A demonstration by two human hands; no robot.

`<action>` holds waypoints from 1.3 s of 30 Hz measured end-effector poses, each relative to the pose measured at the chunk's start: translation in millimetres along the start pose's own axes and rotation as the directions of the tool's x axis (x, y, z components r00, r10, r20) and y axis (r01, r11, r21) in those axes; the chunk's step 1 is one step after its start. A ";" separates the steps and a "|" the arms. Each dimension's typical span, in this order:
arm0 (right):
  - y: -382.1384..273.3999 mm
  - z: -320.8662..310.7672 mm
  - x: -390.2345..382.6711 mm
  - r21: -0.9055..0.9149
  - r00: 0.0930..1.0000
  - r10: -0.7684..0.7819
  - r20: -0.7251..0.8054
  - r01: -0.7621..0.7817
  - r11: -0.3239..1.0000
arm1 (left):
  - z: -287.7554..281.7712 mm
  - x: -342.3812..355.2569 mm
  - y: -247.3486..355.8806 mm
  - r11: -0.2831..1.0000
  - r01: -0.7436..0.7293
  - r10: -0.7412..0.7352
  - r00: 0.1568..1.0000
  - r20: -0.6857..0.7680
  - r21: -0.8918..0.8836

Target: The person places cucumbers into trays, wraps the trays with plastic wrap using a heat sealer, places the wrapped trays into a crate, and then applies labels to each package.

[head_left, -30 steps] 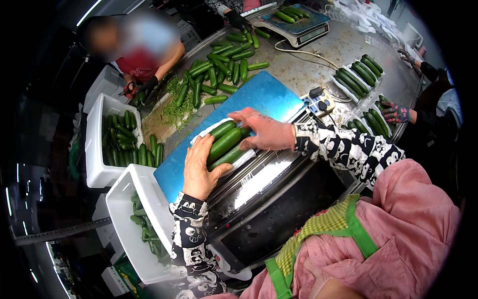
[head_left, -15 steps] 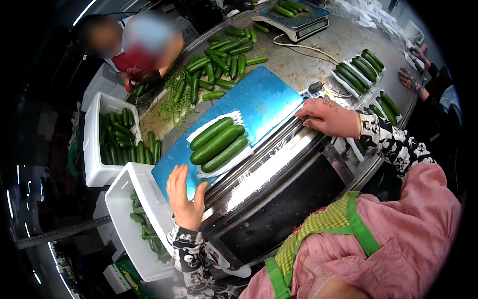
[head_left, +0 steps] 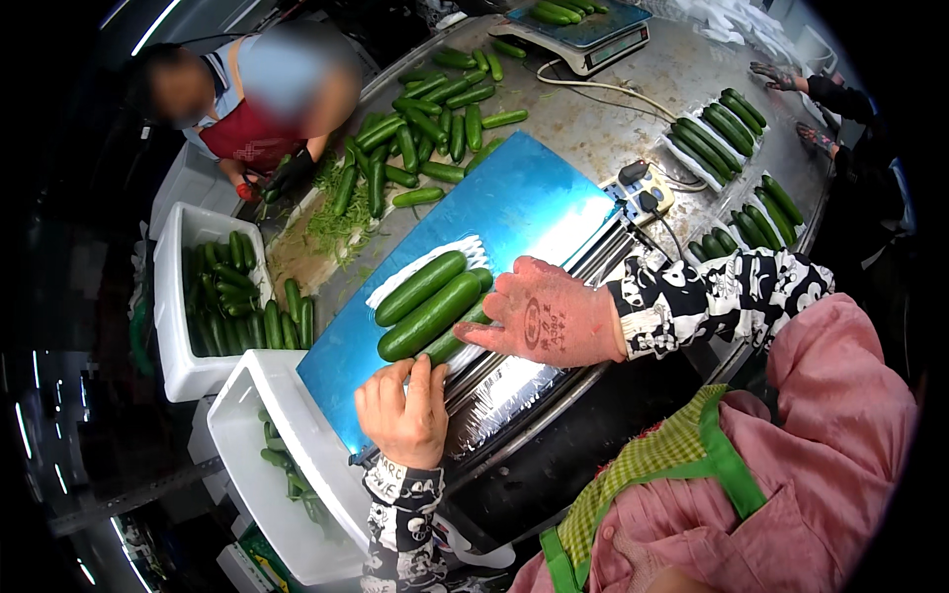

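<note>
Closest in is the person's pink top w/ a yellow-green checked apron that has bright green edges. Black & white sleeves go out to both hands. The L hand is bare, fingers bent & close together, tips at the L end of the nearest big cuke; can't tell if they pinch it. The R hand has a pink glove w/ dark print; thumb & fingers are apart, over the R end of that same cuke, but can't tell if they grip it. Big cukes lie side by side on a white pad, on a blue board. A shiny strip runs along the near side of the board. To the L are 2 white bins: a near bin w/ a few cukes in it, & a fuller bin past it. Past the board, on the metal table, are green bits, a cuke pile & a plug block. Over to the R, more cukes sit in rows on white pads. A co-worker in a red apron is up L. Way at the back is a scale w/ cukes on top.
</note>
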State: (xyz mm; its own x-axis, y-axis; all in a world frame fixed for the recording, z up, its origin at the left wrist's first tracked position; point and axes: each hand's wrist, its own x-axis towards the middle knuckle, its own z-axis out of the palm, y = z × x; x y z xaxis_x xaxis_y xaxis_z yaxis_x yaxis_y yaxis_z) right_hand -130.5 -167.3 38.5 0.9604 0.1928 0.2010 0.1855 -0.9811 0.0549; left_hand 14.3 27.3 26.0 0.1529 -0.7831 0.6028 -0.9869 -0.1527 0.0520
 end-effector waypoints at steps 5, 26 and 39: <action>2.6 13.1 -10.1 -0.053 0.996 -0.054 -0.073 0.051 0.997 | 6.5 -2.1 -0.3 1.000 0.021 -0.021 1.000 0.007 -0.017; 7.3 4.0 11.9 0.215 0.998 0.015 0.067 -0.029 0.976 | 11.3 -0.9 -4.9 0.989 0.076 -0.073 0.997 0.023 -0.128; 68.5 -35.9 -113.1 0.123 0.990 0.138 0.026 -0.140 0.982 | -20.4 -26.3 -8.4 0.987 0.104 -0.089 0.989 0.121 -0.125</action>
State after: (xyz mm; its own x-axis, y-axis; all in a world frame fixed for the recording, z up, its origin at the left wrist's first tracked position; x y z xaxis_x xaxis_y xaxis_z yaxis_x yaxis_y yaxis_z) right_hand -233.9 -255.8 54.7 0.9819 0.0555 0.1812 0.0736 -0.9928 -0.0950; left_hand 17.6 61.5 26.0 0.2450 -0.8339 0.4946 -0.9643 -0.1567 0.2135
